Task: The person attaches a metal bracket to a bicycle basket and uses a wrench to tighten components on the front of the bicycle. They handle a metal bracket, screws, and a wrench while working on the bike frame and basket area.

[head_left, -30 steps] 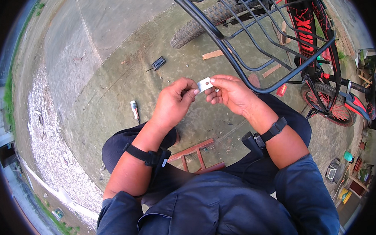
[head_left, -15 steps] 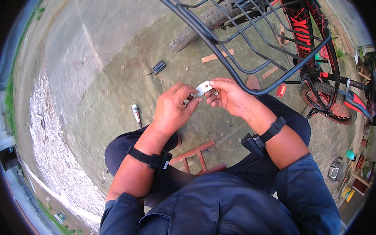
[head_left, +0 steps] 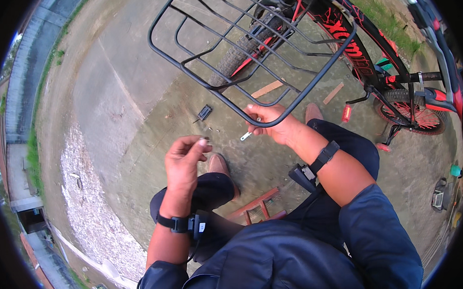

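Observation:
My left hand (head_left: 185, 162) is pinched on a small metal piece (head_left: 204, 141) at its thumb and fingertips. My right hand (head_left: 272, 123), its fingers curled, holds a small pale metal plate (head_left: 245, 135) with holes, just under the lower rim of a black wire basket (head_left: 291, 109) on a black and red bicycle (head_left: 357, 59). The rim partly crosses in front of that hand; whether they touch, I cannot tell. A small black part (head_left: 204, 112) lies on the concrete beyond my hands.
The bicycle's knobby tyre (head_left: 228, 59) shows behind the basket. Wooden strips (head_left: 332, 92) lie on the ground. A reddish wooden frame (head_left: 262, 207) sits between my legs and my shoes (head_left: 218, 166). A strip of pale chips (head_left: 94, 202) runs along the left.
My hands have drawn apart: the left has left the plate and moved left, now with a small piece. The right still holds the plate. The view has shifted, bringing more basket into sight.

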The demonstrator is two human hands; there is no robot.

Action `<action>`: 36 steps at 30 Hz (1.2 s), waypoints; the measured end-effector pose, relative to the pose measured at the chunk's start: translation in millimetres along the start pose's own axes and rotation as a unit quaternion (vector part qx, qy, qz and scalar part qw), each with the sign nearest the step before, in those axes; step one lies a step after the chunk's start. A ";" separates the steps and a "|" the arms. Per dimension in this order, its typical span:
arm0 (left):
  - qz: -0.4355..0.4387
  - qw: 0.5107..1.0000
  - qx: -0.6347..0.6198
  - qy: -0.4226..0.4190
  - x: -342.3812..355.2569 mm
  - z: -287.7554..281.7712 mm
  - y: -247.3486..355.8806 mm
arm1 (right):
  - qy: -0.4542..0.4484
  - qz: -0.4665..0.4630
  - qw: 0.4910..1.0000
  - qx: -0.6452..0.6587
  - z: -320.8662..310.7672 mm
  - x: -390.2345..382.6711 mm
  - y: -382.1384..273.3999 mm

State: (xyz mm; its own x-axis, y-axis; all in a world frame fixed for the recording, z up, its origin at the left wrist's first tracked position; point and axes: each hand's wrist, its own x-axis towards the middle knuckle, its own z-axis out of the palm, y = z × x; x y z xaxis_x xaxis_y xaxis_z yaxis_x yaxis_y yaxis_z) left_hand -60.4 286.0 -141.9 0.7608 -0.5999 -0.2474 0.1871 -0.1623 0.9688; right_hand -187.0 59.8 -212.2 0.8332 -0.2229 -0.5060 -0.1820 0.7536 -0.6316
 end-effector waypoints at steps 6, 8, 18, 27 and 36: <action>0.170 0.983 0.060 0.039 -4.6 -2.9 105.4 | 0.055 -0.127 0.986 0.093 -21.7 16.4 -40.0; 0.216 0.970 0.104 0.025 -5.6 8.3 138.8 | 0.058 -0.153 0.975 0.147 -23.3 22.2 -56.0; 0.249 0.929 0.268 -0.066 35.9 96.0 209.1 | -0.078 -0.202 0.931 0.293 -17.7 52.9 -106.0; 0.186 0.903 0.372 -0.109 89.0 136.5 215.7 | -0.235 -0.210 0.890 0.329 -12.2 79.0 -108.6; 0.153 0.887 0.420 -0.118 129.3 157.3 201.0 | -0.137 -0.273 0.896 0.322 -4.4 88.7 -112.4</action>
State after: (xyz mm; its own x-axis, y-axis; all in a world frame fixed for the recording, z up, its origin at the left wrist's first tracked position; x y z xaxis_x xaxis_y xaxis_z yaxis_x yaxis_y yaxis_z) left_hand -22.2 52.7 19.1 0.5258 -0.8480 -0.0665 -0.6096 -0.4302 0.6658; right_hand -94.9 -47.4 -188.7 0.8195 -0.5730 -0.0066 0.5568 0.7991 -0.2266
